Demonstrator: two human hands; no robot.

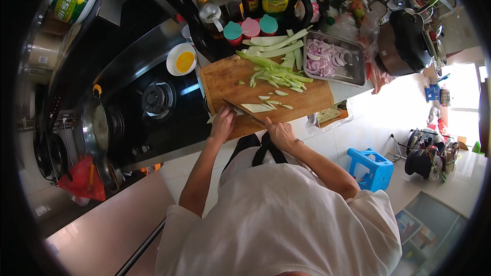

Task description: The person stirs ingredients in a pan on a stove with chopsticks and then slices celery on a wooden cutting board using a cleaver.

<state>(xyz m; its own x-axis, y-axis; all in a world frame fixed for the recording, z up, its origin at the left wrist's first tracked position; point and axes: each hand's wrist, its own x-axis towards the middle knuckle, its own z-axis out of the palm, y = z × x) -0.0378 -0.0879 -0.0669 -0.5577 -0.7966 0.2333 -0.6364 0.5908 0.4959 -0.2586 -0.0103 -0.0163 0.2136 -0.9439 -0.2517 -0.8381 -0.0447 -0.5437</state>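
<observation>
My right hand (280, 135) is closed around the handle of a kitchen knife (245, 112), whose blade lies across the near left part of a wooden cutting board (218, 73). My left hand (223, 123) rests on a pale green vegetable strip (211, 119) left of the blade, its fingertips close to it. Just right of the blade lie slanted cut slices (257, 107). A pile of thin green pieces (282, 77) is farther back on the board, and longer peeled strips (278, 48) lie behind it.
A metal tray of sliced red onion (326, 59) stands at the board's back right. On the left, a white bowl with beaten egg (182, 59) is beside the gas burner (155, 99). Bottles and lidded jars (251, 27) line the back. A plastic bag with peelings (330, 117) hangs at the counter edge.
</observation>
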